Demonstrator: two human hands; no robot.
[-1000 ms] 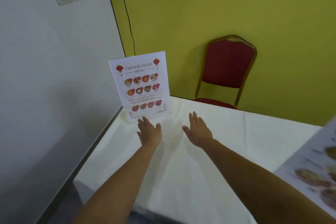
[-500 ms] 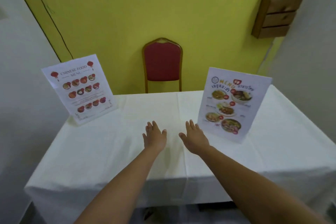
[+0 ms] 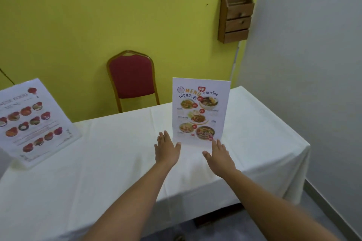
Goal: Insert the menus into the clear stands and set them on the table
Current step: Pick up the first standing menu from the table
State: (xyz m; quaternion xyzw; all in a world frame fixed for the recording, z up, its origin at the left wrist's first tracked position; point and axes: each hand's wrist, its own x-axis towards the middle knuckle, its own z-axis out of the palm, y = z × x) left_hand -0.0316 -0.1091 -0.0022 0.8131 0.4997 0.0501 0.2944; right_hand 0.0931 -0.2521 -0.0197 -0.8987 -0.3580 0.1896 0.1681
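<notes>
Two menus stand upright in clear stands on the white-clothed table (image 3: 109, 164). The Thai food menu (image 3: 199, 112) stands right of centre, facing me. The Chinese food menu (image 3: 33, 121) leans at the far left, partly cut off by the frame edge. My left hand (image 3: 166, 149) lies flat and open just left of the Thai menu's base. My right hand (image 3: 220, 157) is flat and open at the stand's lower right corner, fingertips at its base. Neither hand holds anything.
A red chair with a gold frame (image 3: 133, 79) stands behind the table against the yellow wall. A wooden wall rack (image 3: 236, 15) hangs at the upper right. A grey wall (image 3: 313, 84) runs close along the table's right end.
The view has swung right, from the Chinese menu to the Thai menu. Both open hands have moved right and forward to the Thai menu's base.
</notes>
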